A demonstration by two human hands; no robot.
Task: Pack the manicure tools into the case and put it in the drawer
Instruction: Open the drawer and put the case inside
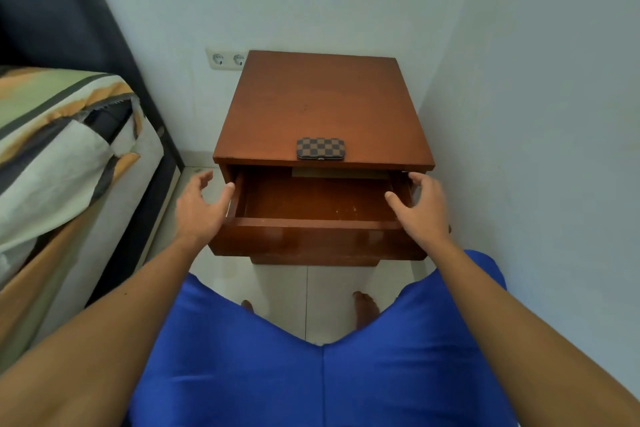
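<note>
A closed manicure case (pixel 320 148) with a brown checkered cover lies at the front edge of the wooden nightstand top (pixel 322 104). Below it the drawer (pixel 315 225) stands pulled out, with a flat pale sheet at its back. My left hand (pixel 202 206) is at the drawer's left side wall, thumb touching the wall, fingers spread. My right hand (pixel 420 206) is at the right side wall, thumb inside the drawer and fingers outside it. Neither hand holds the case. No loose manicure tools are visible.
A bed with a patterned cover (pixel 65 163) stands close on the left. A white wall (pixel 540 149) runs along the nightstand's right side. A double wall socket (pixel 227 60) sits behind the nightstand. My knees in blue shorts and bare feet are on the tiled floor in front.
</note>
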